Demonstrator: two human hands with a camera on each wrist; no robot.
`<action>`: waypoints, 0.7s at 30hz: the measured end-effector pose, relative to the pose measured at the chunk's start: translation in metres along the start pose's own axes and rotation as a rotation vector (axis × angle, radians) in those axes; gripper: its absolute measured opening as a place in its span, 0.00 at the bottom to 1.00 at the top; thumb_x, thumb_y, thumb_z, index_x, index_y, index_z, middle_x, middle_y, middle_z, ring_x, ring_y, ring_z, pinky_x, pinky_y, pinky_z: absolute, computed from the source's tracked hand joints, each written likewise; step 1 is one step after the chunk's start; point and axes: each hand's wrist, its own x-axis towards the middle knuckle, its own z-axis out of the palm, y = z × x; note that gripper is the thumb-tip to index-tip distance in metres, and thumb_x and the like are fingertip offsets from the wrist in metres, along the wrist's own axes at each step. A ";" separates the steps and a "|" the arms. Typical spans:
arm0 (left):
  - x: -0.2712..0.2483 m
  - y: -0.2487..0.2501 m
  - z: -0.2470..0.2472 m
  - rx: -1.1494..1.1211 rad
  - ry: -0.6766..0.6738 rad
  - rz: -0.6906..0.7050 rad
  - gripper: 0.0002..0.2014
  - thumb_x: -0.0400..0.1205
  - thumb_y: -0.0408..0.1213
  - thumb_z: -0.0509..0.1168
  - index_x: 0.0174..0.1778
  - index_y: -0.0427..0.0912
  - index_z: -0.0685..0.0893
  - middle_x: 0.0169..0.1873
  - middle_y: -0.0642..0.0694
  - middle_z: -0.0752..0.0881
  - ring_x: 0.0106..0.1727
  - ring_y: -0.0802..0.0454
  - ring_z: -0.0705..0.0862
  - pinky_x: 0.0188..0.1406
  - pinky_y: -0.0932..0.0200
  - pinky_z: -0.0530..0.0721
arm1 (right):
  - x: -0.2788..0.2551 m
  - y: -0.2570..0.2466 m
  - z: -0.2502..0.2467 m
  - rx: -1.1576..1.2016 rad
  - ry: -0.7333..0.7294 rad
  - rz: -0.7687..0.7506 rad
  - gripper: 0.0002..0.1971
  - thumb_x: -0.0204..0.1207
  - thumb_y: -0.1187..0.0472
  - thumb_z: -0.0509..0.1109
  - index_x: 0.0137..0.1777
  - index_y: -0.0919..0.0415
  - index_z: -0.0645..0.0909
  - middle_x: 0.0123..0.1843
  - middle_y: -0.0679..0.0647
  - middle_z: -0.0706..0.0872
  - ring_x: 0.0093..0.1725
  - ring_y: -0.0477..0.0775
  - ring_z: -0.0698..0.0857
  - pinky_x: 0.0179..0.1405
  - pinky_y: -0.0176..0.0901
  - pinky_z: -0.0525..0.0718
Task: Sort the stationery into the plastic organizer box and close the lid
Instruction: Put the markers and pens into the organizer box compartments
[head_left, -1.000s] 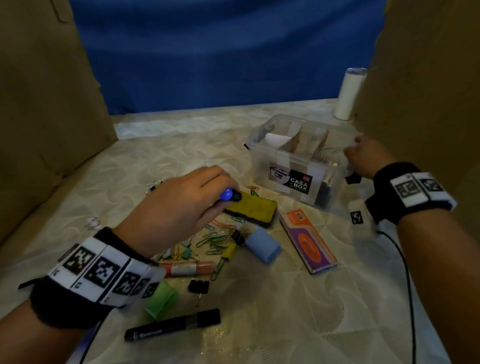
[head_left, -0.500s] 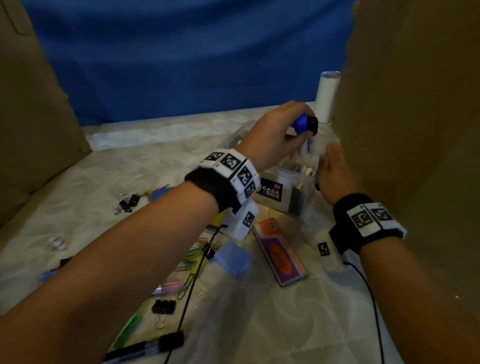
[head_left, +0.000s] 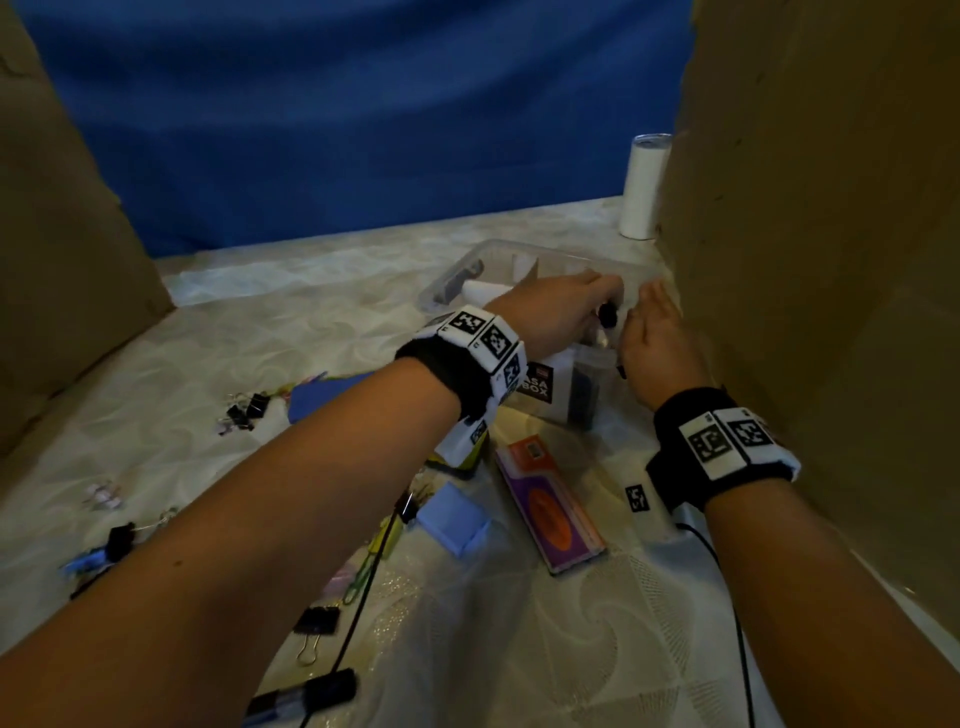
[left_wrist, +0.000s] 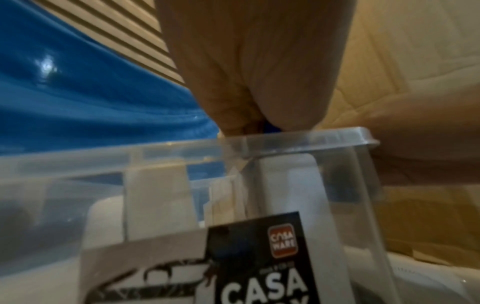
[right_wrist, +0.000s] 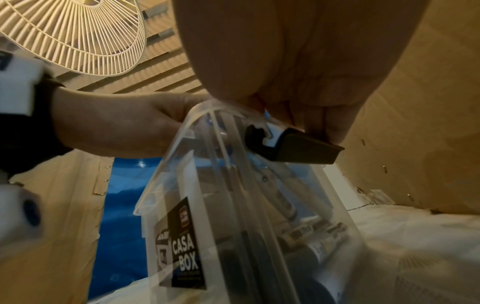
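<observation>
While left hand (head_left: 563, 312) pinches marker (head_left: 607, 315) over organizer box (head_left: 457, 275), right hand (head_left: 655, 345) grips latch (right_wrist: 293, 147); box light, slippery, rim best hold.

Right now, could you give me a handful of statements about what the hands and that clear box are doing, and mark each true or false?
1. The left hand is over the clear plastic box, holding a blue marker with a black cap. True.
2. The box already has its lid on. False: it is open on top and no lid is on it.
3. The right hand is at the box's right end, by its black latch. True.
4. The orange and purple packet is inside the box. False: it lies on the table in front of the box.
5. Black binder clips lie loose on the table. True.
</observation>
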 end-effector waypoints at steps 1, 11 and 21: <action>-0.002 -0.002 0.000 0.017 -0.069 -0.023 0.16 0.86 0.36 0.56 0.70 0.45 0.72 0.65 0.42 0.81 0.60 0.43 0.82 0.56 0.52 0.78 | 0.000 0.000 0.000 0.000 -0.003 -0.002 0.25 0.88 0.58 0.46 0.83 0.64 0.55 0.87 0.55 0.52 0.83 0.54 0.59 0.79 0.43 0.56; -0.023 0.010 -0.012 0.131 -0.216 -0.107 0.25 0.87 0.47 0.40 0.76 0.50 0.73 0.80 0.47 0.67 0.83 0.51 0.57 0.82 0.38 0.40 | 0.002 -0.001 0.000 -0.024 -0.033 -0.012 0.25 0.88 0.60 0.44 0.83 0.67 0.54 0.87 0.57 0.51 0.85 0.53 0.54 0.80 0.43 0.52; -0.204 -0.035 -0.074 -0.023 0.064 -0.384 0.28 0.86 0.44 0.57 0.82 0.55 0.57 0.76 0.55 0.71 0.61 0.56 0.82 0.51 0.61 0.75 | -0.009 -0.013 -0.001 -0.139 0.091 -0.050 0.23 0.84 0.61 0.53 0.76 0.70 0.68 0.81 0.66 0.65 0.78 0.66 0.68 0.80 0.54 0.63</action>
